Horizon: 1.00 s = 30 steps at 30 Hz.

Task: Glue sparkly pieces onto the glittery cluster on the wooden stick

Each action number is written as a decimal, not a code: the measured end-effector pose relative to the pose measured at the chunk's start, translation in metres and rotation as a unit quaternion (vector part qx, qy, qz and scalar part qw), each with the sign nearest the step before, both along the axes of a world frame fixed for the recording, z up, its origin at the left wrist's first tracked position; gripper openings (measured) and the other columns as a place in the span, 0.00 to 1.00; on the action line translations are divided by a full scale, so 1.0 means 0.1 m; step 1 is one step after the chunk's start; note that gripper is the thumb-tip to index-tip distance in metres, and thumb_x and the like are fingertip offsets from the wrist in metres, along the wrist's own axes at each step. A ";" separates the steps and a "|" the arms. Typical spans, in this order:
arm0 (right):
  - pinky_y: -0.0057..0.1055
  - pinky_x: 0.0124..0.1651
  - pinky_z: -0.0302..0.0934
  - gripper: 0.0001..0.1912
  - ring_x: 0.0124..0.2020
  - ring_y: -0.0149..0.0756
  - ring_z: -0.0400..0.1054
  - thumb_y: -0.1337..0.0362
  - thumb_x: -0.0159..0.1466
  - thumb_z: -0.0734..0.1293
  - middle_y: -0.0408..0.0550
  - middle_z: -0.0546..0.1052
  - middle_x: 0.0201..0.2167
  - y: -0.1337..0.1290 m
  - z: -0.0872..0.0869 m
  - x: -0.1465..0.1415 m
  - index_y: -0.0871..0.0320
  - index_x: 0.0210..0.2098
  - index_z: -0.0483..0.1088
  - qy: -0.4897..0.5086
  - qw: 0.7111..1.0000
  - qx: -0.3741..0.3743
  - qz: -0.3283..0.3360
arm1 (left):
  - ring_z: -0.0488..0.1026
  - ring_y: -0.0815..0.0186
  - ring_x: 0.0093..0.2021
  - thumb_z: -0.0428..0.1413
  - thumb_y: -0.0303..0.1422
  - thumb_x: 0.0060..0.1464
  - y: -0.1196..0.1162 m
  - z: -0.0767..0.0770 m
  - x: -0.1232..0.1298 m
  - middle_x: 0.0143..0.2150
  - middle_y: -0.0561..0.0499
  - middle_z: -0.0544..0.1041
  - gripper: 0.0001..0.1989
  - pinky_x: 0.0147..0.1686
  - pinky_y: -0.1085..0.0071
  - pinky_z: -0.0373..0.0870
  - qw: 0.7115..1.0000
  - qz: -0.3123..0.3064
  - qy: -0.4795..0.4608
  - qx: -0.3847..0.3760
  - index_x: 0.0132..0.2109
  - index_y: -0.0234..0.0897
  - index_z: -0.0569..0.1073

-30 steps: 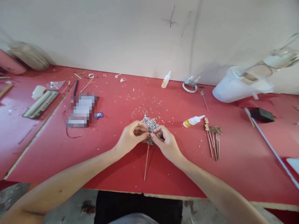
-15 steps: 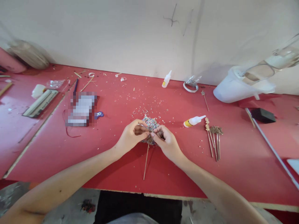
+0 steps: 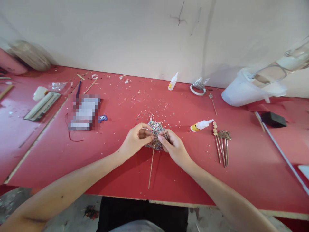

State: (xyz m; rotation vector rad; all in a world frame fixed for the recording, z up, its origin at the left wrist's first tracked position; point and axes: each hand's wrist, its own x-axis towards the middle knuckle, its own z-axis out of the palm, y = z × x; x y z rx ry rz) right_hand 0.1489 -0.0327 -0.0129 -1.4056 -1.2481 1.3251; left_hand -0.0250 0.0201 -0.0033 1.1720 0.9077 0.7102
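Observation:
Over a heap of small multicoloured chips [image 3: 155,126] my two hands meet at the centre of the table. My left hand [image 3: 139,137] is closed, thumb and forefinger pinching the ornamented top of a thin hair stick [image 3: 151,169]. That stick slants down toward the table's front edge; its top is partly hidden by my fingers. My right hand [image 3: 174,141] is closed beside it, fingertips close to the ornament. A thin dark two-pronged tool, like tweezers [image 3: 165,134], sticks out from its fingers. Any tiny piece between the fingertips is too small to make out.
Right of my hands lie a glue bottle [image 3: 201,125] and several ornamented hair sticks [image 3: 224,149]. A second glue bottle [image 3: 173,82], a tape roll [image 3: 198,90] and a white bucket [image 3: 236,90] stand along the wall. On the left are a blurred-out phone-like object [image 3: 84,113] and a packaged ruler-like strip [image 3: 42,106].
My right thumb and fingertips have shifted slightly right, away from my left fingertips. The stick's lower end sits a little lower. The view has shifted slightly.

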 end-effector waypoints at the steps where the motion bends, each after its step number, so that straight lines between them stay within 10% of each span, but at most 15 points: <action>1: 0.26 0.22 0.45 0.10 0.18 0.26 0.47 0.54 0.65 0.61 0.34 0.55 0.18 0.00 0.00 0.00 0.54 0.36 0.63 -0.001 1.000 0.000 0.001 | 0.74 0.69 0.31 0.61 0.29 0.50 0.00 0.00 0.00 0.32 0.52 0.75 0.12 0.33 0.72 0.72 1.000 -0.001 -0.003 0.001 0.41 0.36 0.67; 30: 0.26 0.25 0.48 0.08 0.20 0.27 0.51 0.60 0.63 0.63 0.34 0.57 0.19 0.00 0.04 -0.01 0.54 0.31 0.59 -0.083 0.996 0.005 0.009 | 0.73 0.70 0.30 0.61 0.29 0.49 -0.01 -0.06 0.00 0.30 0.53 0.74 0.12 0.33 0.72 0.72 1.000 -0.017 -0.008 0.013 0.41 0.34 0.68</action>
